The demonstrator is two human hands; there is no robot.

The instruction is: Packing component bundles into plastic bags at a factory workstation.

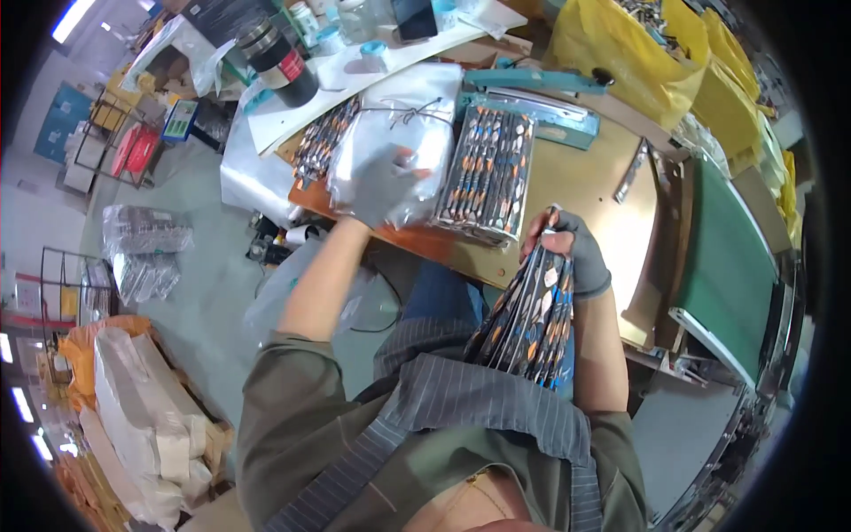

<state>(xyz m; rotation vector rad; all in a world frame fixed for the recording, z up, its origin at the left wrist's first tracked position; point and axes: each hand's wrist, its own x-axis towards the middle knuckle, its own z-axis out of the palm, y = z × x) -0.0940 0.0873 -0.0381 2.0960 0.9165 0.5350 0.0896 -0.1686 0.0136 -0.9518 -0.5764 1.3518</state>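
My right hand (567, 253), in a grey fingerless glove, grips the top end of a bundle of thin patterned packets (529, 319). The packets are long, flat and dark with orange, blue and white marks, and their lower ends fan out above my lap. My left hand (387, 188), gloved the same way, lies on a stack of clear plastic bags (381, 124) with its fingers apart. A dark cord crosses the bags. Between my hands, a packed block of the same packets (486, 173) rests on the table (607, 186).
Behind the block stands a teal bag sealer (541, 106). More packets (321, 142) lie left of the bags. A dark thermos (277, 66) and jars stand on a white shelf (355, 82). A yellow sack (620, 53) is at the back right, a green conveyor belt (727, 257) at the right.
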